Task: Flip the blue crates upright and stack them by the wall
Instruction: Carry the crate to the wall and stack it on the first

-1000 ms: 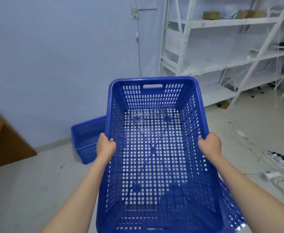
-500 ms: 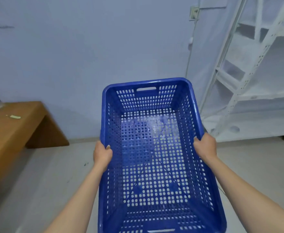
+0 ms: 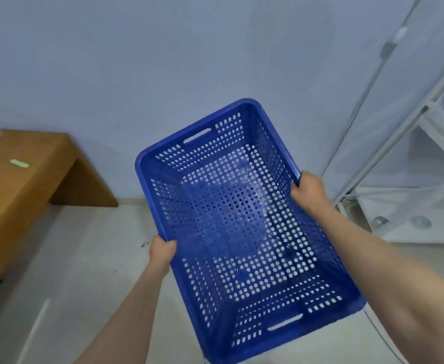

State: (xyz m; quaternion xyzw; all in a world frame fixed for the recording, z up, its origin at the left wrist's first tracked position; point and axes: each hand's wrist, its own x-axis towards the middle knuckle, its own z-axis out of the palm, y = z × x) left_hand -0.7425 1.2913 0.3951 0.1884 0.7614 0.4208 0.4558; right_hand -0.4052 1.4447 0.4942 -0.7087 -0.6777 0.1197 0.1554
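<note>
**Crate has swung round toward the wall**

Since half a second ago the blue crate (image 3: 242, 227) has turned, so its far end now points up and to the right, and the wooden table (image 3: 26, 185) shows more on the left.

The left hand (image 3: 162, 252) grips the crate's left long rim, fingers curled tight over the edge. The right hand (image 3: 307, 191) grips the right long rim the same way, thumb inside, fingers wrapped round the outside. The left hand sits nearer the person than the right.

The crate is open side up, held in the air and tilted. Nothing is inside it; floor shows through the holes, and so does a blue shape under the middle. I cannot tell what it is.

The wall (image 3: 163, 61) is just past the crate's far end. Left of the crate is bare floor (image 3: 84, 258), then the table. Right of the crate stands a white shelf frame (image 3: 410, 158), close to the right hand.
</note>
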